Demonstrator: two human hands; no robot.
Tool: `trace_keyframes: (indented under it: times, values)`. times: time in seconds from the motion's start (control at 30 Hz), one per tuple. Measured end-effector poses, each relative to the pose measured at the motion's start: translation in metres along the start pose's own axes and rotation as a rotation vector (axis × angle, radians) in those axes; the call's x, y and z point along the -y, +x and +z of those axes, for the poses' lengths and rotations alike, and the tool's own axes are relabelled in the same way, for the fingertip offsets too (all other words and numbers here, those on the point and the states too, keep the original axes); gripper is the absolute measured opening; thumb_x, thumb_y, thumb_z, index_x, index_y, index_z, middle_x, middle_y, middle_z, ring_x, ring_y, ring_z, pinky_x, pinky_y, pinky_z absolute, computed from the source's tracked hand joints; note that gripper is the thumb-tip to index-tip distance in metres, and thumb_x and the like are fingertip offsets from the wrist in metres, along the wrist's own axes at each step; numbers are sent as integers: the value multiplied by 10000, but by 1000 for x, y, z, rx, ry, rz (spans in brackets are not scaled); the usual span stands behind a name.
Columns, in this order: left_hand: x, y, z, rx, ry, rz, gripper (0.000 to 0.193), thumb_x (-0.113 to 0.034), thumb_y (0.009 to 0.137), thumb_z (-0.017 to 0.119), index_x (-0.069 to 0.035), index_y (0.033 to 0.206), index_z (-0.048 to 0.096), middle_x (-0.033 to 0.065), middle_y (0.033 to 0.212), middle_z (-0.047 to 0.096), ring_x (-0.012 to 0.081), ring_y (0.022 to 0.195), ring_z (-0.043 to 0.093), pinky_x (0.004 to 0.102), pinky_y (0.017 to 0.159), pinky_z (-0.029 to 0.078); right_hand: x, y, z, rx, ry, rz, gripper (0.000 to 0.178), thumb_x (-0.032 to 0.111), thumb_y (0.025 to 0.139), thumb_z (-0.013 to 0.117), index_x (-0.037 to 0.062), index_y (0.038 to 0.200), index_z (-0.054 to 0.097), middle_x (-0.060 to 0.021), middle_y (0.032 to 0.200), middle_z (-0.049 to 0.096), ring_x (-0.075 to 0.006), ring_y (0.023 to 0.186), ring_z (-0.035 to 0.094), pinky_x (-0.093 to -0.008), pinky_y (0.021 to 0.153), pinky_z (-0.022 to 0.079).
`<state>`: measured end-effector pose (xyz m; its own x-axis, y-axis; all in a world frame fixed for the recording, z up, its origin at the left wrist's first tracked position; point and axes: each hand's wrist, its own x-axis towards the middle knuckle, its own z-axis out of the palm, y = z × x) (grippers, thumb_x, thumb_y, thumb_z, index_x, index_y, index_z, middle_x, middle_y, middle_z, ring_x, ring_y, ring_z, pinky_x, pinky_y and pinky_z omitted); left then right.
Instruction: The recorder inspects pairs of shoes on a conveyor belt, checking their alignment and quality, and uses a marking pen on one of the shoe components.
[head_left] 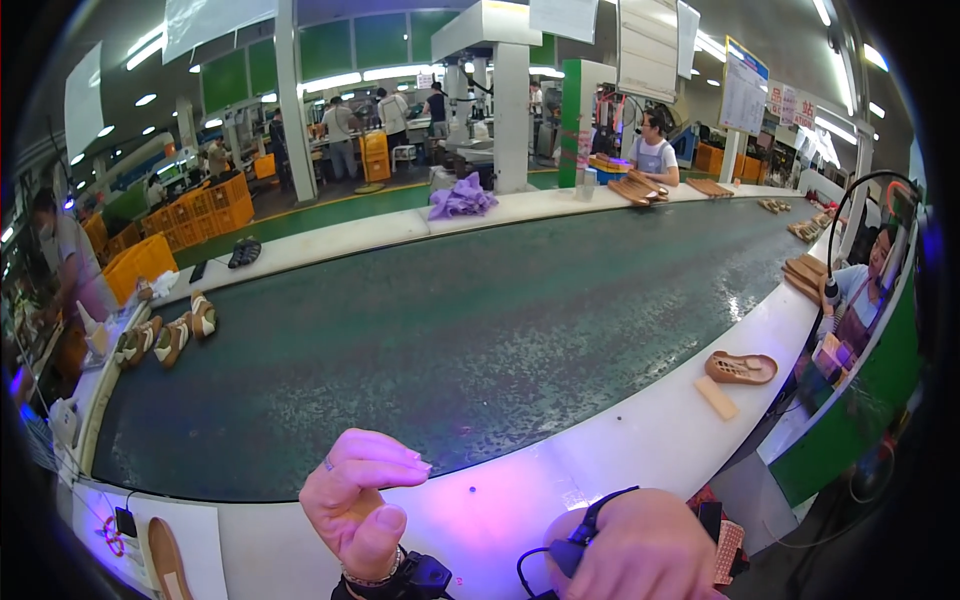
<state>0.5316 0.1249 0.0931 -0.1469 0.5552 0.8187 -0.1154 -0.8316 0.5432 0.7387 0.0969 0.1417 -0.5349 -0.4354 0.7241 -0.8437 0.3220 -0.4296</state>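
Note:
My left hand (362, 500) is raised over the near white ledge (590, 450), fingers stretched out together and thumb apart, holding nothing. A black device is strapped to its wrist. My right hand (650, 545) bends down at the lower edge, its back up. Its fingers are blurred and partly cut off, so I cannot tell what they hold. A dark strap with a cable is at its wrist. On the ledge to the right lie a tan openwork shoe (742, 368) and a beige block (716, 398). A brown shoe sole (167, 560) lies at the lower left.
A dark green conveyor belt (430, 340) runs beyond the ledge. Several brown-and-white shoes (172, 340) sit at its left end. On the far ledge are a black shoe (244, 252), purple cloth (462, 197) and brown soles (637, 188). Co-workers sit at the far side and right.

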Motion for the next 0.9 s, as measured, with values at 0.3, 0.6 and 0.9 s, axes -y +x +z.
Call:
trace_keyframes:
  times: [0.3,0.6,0.9]
  values:
    - [3,-2,-9,52,-36,-73,299,-233,651,624,29,783,679,128,784,658,243,777,606,324,708,471,-28,-20,9,-111,52,186,378,239,966,319,-1,673,330,-201,712,384,-429,670,475,-595,703,431]
    - [5,0,-3,19,28,-13,372,-333,715,625,38,705,639,148,702,626,226,665,568,293,584,438,-21,-5,-13,90,-56,260,351,312,930,536,-28,991,594,-179,1021,592,-324,884,600,-429,809,484]
    - [1,1,-7,-5,27,-10,381,-334,706,607,46,699,630,156,688,612,227,654,560,285,522,435,-13,-9,-12,37,-109,242,345,305,926,549,-31,981,603,-182,1005,597,-324,851,602,-419,792,492]
